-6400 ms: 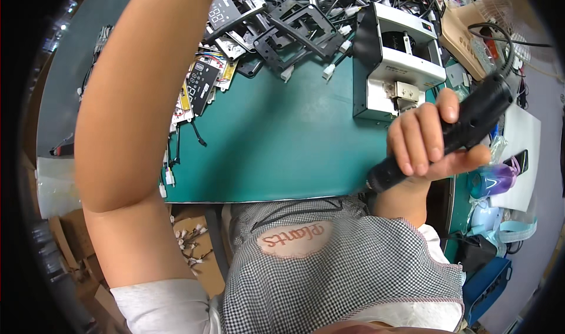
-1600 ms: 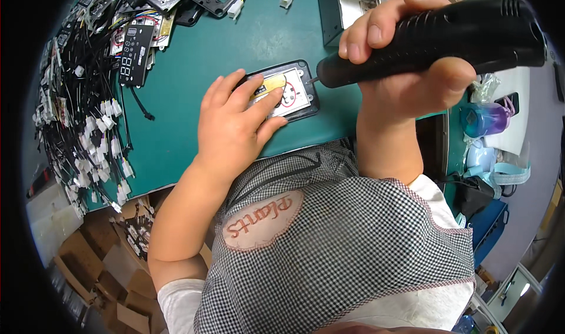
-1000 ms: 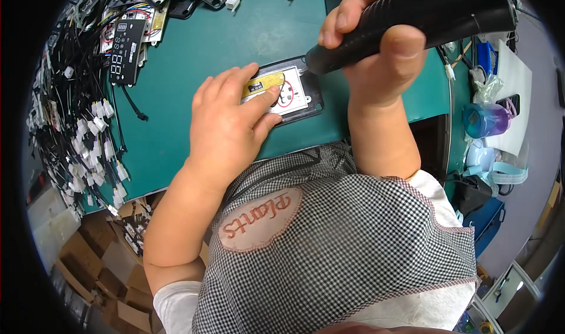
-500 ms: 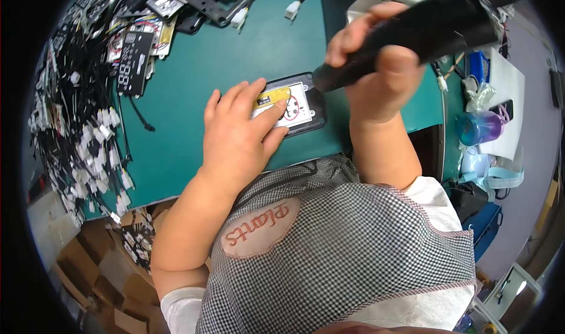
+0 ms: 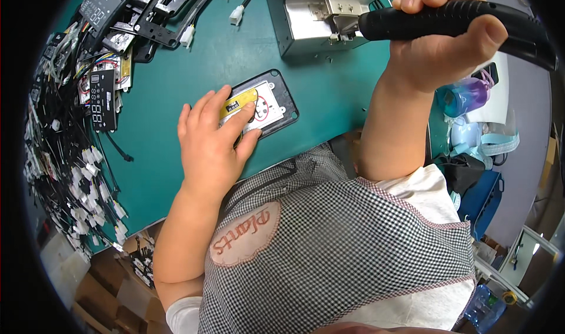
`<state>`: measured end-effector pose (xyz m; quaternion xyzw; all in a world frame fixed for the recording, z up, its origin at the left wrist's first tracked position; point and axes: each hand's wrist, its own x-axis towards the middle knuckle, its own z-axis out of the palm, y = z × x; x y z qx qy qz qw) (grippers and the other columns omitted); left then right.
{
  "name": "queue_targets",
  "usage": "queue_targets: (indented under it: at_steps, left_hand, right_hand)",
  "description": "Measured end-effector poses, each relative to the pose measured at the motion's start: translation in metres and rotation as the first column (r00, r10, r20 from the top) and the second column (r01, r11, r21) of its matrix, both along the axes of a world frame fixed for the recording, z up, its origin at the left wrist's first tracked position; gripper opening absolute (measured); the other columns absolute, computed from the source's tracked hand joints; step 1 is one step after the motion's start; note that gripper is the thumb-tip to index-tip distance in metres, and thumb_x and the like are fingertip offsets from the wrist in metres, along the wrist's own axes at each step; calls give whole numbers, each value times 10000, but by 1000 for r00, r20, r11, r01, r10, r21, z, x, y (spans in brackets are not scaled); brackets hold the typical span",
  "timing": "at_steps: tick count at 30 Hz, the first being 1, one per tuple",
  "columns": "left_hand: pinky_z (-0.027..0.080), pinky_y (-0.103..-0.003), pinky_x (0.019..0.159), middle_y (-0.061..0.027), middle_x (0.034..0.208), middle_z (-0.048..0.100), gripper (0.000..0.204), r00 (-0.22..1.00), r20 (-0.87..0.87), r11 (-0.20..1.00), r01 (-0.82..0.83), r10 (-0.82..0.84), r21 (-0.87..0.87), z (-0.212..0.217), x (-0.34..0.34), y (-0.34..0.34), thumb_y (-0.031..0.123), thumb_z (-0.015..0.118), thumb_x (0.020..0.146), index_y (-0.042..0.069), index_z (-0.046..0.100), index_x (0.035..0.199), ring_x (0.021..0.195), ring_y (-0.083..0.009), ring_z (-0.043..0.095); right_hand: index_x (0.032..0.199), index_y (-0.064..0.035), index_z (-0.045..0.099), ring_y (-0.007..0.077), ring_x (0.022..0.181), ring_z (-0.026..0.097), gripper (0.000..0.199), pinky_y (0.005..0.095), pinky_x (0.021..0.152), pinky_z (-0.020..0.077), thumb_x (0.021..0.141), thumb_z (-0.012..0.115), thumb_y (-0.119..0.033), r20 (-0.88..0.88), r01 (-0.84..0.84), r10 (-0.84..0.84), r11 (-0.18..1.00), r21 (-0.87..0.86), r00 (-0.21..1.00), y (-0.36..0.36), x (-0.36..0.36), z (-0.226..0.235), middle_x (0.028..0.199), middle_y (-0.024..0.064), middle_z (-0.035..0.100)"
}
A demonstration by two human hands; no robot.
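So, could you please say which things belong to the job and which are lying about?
Likely in use:
- black panel with white board, under left hand
- black driver, in right hand
- silver machine by its tip

Lying about:
- purple-blue bottle
- blue box

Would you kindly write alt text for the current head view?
A person's left hand rests on a white circuit board in a black case on a green table; the right hand holds a black handheld tool, its tip by a boxy machine. Cables lie heaped at left.
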<state>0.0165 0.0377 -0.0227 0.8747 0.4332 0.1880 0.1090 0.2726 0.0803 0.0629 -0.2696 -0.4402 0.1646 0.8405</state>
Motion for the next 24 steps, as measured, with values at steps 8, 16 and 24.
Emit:
queue_targets:
  at_steps: [8, 16, 24]
  left_hand:
    - [353, -550, 1009, -95, 1260, 561, 397, 1000, 15, 1000, -8, 8, -3, -4, -2, -1, 260, 779, 678, 213, 706, 1066, 1171, -310, 517]
    - [341, -538, 1027, -95, 1265, 571, 404, 1000, 10, 1000, -17, 17, -17, -3, -2, -2, 267, 774, 681, 216, 705, 1076, 1182, -310, 512]
    - [339, -539, 1027, -79, 1265, 567, 392, 999, 22, 1000, -29, 29, -12, -3, -1, -3, 259, 776, 684, 220, 705, 1068, 1184, -298, 509]
  right_hand:
    - [1025, -26, 491, 157, 483, 512, 662, 267, 452, 466, 783, 655, -620, -25, -57, 54, 990, -129, 998, -6, -18, 10, 633, 68, 502]
    - [1180, 12, 472, 234, 607, 609, 806, 350, 555, 536, 799, 574, -691, 231, -557, 550, 829, -36, 803, -27, -26, -48, 789, 145, 595]
    - [1156, 30, 456, 234, 613, 596, 785, 343, 565, 526, 763, 697, -605, 158, -579, 589, 808, -110, 792, -32, -46, -65, 766, 155, 578]
